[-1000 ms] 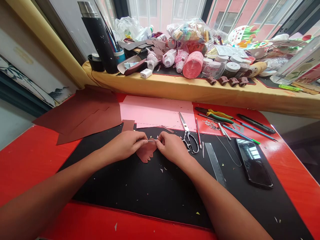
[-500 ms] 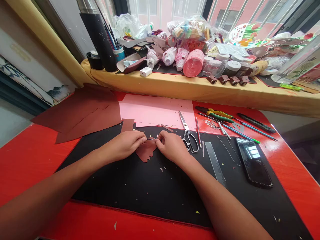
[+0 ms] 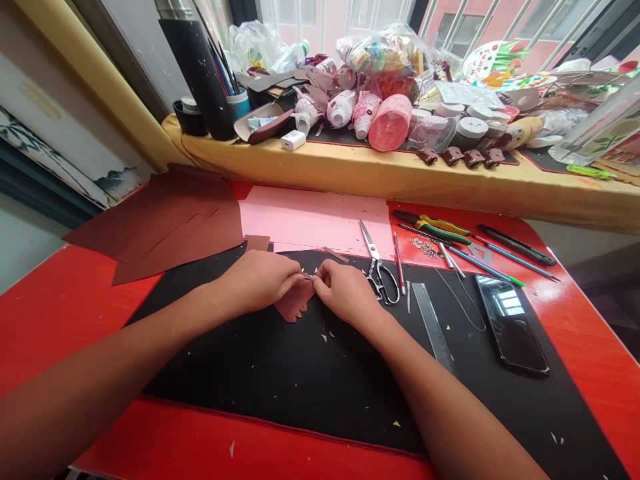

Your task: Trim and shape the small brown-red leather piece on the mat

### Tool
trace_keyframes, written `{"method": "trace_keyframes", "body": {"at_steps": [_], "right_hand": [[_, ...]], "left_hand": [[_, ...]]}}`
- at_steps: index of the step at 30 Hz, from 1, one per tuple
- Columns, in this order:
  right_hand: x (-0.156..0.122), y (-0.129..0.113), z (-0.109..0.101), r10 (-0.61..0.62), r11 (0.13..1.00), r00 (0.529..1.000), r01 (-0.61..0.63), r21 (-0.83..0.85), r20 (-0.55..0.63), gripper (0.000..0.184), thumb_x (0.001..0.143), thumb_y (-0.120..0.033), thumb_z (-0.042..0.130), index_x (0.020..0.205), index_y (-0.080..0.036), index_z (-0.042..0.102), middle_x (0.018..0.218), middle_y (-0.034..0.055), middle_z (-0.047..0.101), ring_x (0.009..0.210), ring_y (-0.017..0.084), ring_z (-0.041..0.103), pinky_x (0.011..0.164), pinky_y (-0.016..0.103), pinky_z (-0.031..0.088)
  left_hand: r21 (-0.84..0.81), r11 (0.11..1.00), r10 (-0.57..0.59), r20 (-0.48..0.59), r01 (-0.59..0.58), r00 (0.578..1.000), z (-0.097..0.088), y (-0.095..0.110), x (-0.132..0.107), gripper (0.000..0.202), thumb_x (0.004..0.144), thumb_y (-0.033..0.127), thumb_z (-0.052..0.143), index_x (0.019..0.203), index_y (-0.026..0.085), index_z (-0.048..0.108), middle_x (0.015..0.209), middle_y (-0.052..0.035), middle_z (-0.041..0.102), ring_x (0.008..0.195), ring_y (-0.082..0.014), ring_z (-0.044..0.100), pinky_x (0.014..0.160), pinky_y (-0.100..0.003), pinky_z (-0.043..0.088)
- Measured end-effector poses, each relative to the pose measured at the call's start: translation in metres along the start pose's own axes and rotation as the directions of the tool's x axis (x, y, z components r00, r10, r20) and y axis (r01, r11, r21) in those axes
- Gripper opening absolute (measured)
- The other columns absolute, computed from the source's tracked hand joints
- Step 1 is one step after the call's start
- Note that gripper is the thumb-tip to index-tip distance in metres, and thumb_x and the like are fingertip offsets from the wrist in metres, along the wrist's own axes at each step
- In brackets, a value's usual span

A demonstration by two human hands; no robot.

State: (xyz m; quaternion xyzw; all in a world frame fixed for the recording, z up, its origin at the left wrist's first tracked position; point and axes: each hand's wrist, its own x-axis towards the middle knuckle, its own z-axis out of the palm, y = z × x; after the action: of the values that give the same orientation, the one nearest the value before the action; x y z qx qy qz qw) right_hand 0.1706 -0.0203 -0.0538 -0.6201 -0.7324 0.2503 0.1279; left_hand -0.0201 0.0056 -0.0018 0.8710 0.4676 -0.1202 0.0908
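A small brown cut-out piece [image 3: 294, 305] with a scalloped lower edge lies on the black mat [image 3: 300, 380]. My left hand [image 3: 263, 279] and my right hand [image 3: 345, 290] meet at its top edge, fingertips almost touching. Both hands are pinched closed there. The thin metal pin seen earlier between them is hidden by the fingers now. Scissors [image 3: 377, 263] lie just right of my right hand.
Brown sheets [image 3: 165, 227] and pink sheets [image 3: 320, 223] lie at the back of the red table [image 3: 50, 313]. A steel ruler [image 3: 433, 327], a phone [image 3: 510, 323], pliers [image 3: 435, 227] and pens sit to the right. The yellow sill [image 3: 380, 173] holds craft clutter.
My hands have drawn together over the top of the brown piece, closing the gap where a thin metal pin showed. The view has shifted slightly.
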Motion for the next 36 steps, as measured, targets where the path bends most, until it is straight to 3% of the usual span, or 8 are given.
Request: {"method": "trace_keyframes", "body": {"at_steps": [22, 27, 31, 36], "right_hand": [[-0.001, -0.001, -0.001, 0.007, 1.0, 1.0, -0.006, -0.026, 0.012, 0.013, 0.097, -0.033, 0.057, 0.09, -0.024, 0.064, 0.082, 0.0013, 0.073, 0.072, 0.018, 0.062, 0.058, 0.028, 0.029], [-0.001, -0.001, -0.001, 0.006, 1.0, 1.0, -0.006, -0.03, 0.02, 0.013, 0.097, -0.033, 0.056, 0.094, -0.024, 0.066, 0.083, 0.0022, 0.073, 0.073, 0.019, 0.063, 0.059, 0.028, 0.029], [-0.001, 0.0, 0.0, -0.001, 0.999, 1.0, 0.001, -0.036, 0.007, 0.013, 0.097, -0.032, 0.057, 0.093, -0.024, 0.065, 0.083, 0.0026, 0.074, 0.075, 0.02, 0.065, 0.059, 0.028, 0.028], [-0.001, 0.002, 0.001, -0.012, 0.999, 1.0, 0.012, -0.048, 0.005, 0.012, 0.097, -0.032, 0.058, 0.092, -0.024, 0.064, 0.085, 0.003, 0.074, 0.077, 0.021, 0.065, 0.059, 0.028, 0.028]], "left_hand": [[0.141, 0.989, 0.04, 0.077, -0.051, 0.996, -0.013, 0.012, 0.006, 0.037, 0.101, 0.033, 0.043, 0.08, 0.021, 0.071, 0.083, -0.0065, 0.077, 0.078, -0.0243, 0.072, 0.057, -0.03, 0.033], [0.237, 0.966, 0.06, 0.189, -0.104, 0.98, -0.024, 0.02, 0.014, 0.02, 0.09, 0.023, 0.057, 0.081, 0.021, 0.074, 0.082, -0.0065, 0.078, 0.076, -0.0232, 0.071, 0.061, -0.029, 0.04], [0.239, 0.963, 0.069, 0.236, -0.127, 0.969, -0.021, 0.019, 0.029, 0.006, 0.074, 0.018, 0.071, 0.072, 0.023, 0.074, 0.069, -0.0031, 0.075, 0.063, -0.021, 0.067, 0.066, -0.03, 0.044], [0.226, 0.962, 0.093, 0.249, -0.151, 0.964, -0.023, 0.02, 0.045, 0.011, 0.065, 0.017, 0.075, 0.058, 0.024, 0.07, 0.048, -0.002, 0.06, 0.056, -0.0222, 0.061, 0.066, -0.033, 0.045]]}}
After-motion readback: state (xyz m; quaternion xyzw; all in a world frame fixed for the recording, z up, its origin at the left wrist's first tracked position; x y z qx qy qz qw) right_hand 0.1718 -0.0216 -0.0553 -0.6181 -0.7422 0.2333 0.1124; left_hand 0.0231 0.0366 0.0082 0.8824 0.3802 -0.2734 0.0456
